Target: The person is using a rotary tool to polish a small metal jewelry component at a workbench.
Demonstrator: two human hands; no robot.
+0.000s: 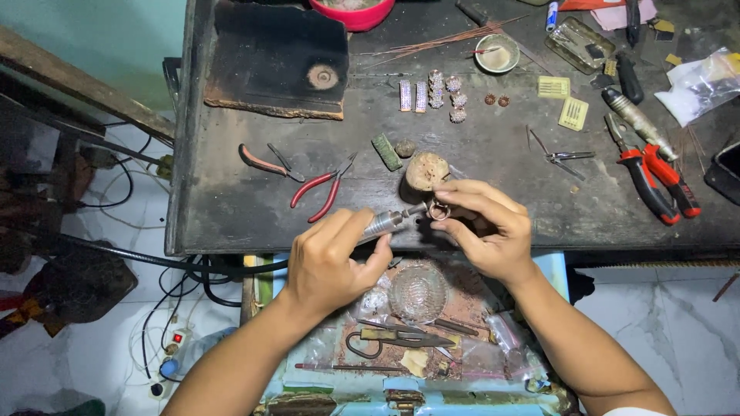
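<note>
The left hand [331, 262] grips a metal rotary tool [383, 224], fingers wrapped around its barrel, tip pointing right. The right hand [486, 227] pinches a small ring [439, 209] between its fingers, touching the tool tip, at the near edge of the tabletop [493, 166]. Just beyond sits a worn wooden peg [425, 170]. Red pliers [320, 191] lie to the left.

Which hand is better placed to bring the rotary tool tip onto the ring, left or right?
Left, most likely. The left hand grips the rotary tool, whose tip points at the ring. The right hand is busy pinching that ring at the bench edge.
</note>
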